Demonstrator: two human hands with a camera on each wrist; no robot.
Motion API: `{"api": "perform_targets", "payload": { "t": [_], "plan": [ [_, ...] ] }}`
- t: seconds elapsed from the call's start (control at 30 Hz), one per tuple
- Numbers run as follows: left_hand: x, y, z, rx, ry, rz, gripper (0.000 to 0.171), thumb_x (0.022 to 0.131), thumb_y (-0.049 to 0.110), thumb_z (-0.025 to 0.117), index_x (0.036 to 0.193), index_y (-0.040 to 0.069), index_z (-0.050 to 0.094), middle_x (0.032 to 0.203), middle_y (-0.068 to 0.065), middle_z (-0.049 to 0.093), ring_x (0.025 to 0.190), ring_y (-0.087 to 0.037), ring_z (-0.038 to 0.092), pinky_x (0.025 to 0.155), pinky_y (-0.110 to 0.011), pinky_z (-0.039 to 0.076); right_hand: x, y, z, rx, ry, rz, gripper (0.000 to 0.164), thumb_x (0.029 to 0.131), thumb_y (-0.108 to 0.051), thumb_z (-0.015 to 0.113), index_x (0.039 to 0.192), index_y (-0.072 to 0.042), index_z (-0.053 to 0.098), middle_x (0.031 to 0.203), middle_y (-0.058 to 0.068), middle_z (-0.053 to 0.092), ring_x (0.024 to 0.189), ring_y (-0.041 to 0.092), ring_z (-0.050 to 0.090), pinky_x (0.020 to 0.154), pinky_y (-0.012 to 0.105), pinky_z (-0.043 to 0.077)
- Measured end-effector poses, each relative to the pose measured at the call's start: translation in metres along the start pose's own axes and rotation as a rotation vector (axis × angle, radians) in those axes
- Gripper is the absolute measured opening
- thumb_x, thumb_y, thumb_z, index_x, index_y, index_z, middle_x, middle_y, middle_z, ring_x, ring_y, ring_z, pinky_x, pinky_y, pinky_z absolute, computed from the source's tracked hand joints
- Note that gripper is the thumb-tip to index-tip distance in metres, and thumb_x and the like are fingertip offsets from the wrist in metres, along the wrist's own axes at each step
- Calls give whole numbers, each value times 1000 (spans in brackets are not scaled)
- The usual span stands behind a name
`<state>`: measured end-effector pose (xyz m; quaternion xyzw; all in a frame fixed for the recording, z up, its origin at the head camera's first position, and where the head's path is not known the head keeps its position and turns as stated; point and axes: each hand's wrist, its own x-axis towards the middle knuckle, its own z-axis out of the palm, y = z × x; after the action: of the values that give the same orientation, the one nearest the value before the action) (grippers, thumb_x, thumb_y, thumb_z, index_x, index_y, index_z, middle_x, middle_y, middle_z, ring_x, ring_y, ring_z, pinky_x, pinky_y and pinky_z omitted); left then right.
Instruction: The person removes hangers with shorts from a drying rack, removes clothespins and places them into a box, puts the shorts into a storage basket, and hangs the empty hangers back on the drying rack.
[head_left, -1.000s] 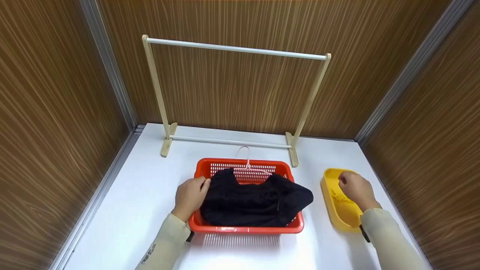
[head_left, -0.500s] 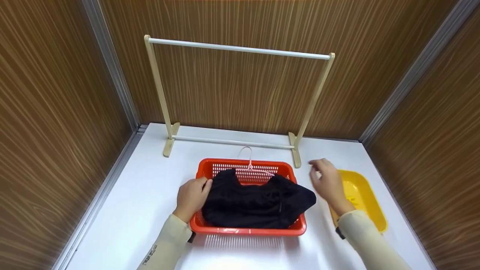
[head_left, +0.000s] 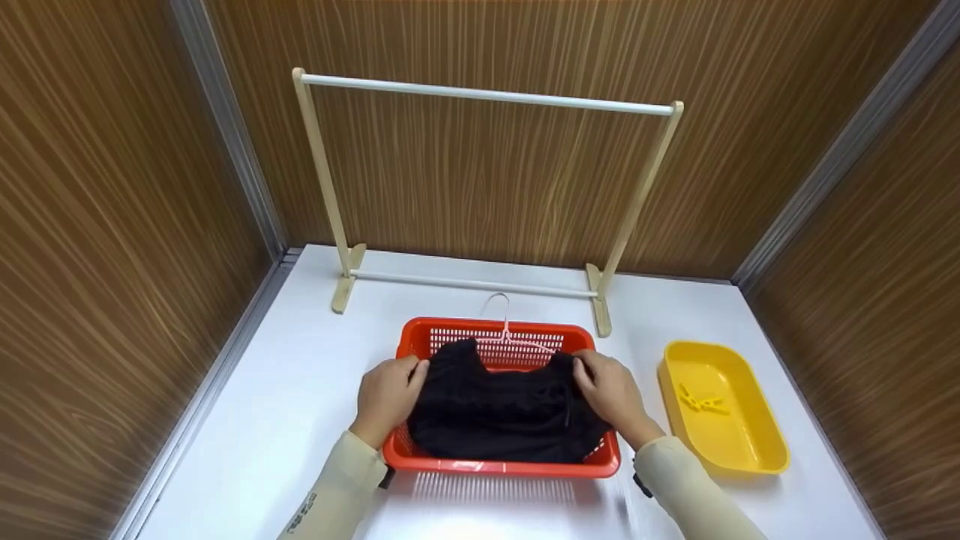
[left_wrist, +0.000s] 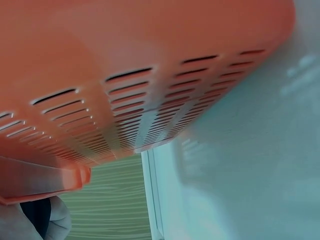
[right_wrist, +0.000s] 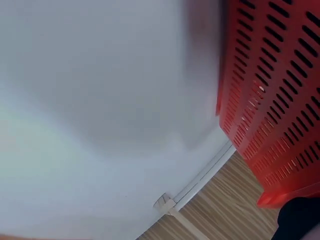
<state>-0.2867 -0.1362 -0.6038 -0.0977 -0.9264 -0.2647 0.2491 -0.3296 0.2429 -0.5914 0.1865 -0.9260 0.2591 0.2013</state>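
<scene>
A black garment (head_left: pixel 502 412) on a pink hanger (head_left: pixel 507 334) lies over the red basket (head_left: pixel 495 469), the hanger's hook pointing toward the back. My left hand (head_left: pixel 388 397) pinches the garment's left shoulder between thumb and fingers; the left wrist view catches black cloth (left_wrist: pixel 37 217) between the fingertips beside the basket rim. On the other side, my right hand (head_left: pixel 613 391) grips the right shoulder, thumb on top of the fabric. Only a dark bit of the garment (right_wrist: pixel 299 217) shows at the corner of the right wrist view.
Behind the basket stands a wooden rack with a white top bar (head_left: pixel 487 95) and a lower bar (head_left: pixel 472 283). To the right sits a yellow tray (head_left: pixel 742 442) holding yellow clothespins (head_left: pixel 703 403). Wood-grain walls (head_left: pixel 480 180) enclose the white table (head_left: pixel 300 390).
My right hand has moved left from over the yellow tray to the garment's right shoulder and taken hold of it. The left hand has kept its grip.
</scene>
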Motion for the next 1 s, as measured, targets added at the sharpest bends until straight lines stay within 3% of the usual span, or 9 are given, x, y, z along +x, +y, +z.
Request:
{"api": "perform_targets", "payload": {
  "t": [0.23,0.53,0.73,0.9,1.0],
  "plan": [
    [-1,3,-2,-2,5,2,43,103,31,63,66,20,45,55,7,35,51,-15,43,53,-31,32,0,-3,-6,-11,-33,15,16,99,-26,68,106,-13,73,96,5,75,85,28,70,81,50,54],
    [-3,0,0,-12,16,-2,44,103,31,63,65,21,44,55,7,33,50,-12,39,53,-30,30,-1,-4,-4,-13,-30,16,14,99,-25,67,105,-13,73,94,4,74,83,27,69,80,49,55],
    [-3,0,0,3,7,1,43,103,31,64,66,20,45,56,7,33,51,-14,42,53,-31,31,-1,-7,0,-108,-1,-82,11,97,-20,66,99,-9,69,84,5,71,71,29,66,71,49,53],
    [-3,1,0,9,12,6,42,103,30,64,66,20,46,56,6,35,52,-17,46,53,-32,33,0,-7,3,-193,83,-220,11,94,-14,68,99,-4,68,84,10,71,76,33,66,79,50,49],
    [-2,2,0,9,11,4,42,102,30,64,66,20,46,56,4,38,53,-20,49,53,-34,36,-1,-6,4,-187,103,-237,12,94,-12,69,102,-3,68,88,10,70,80,33,67,80,49,51]
  ]
}}
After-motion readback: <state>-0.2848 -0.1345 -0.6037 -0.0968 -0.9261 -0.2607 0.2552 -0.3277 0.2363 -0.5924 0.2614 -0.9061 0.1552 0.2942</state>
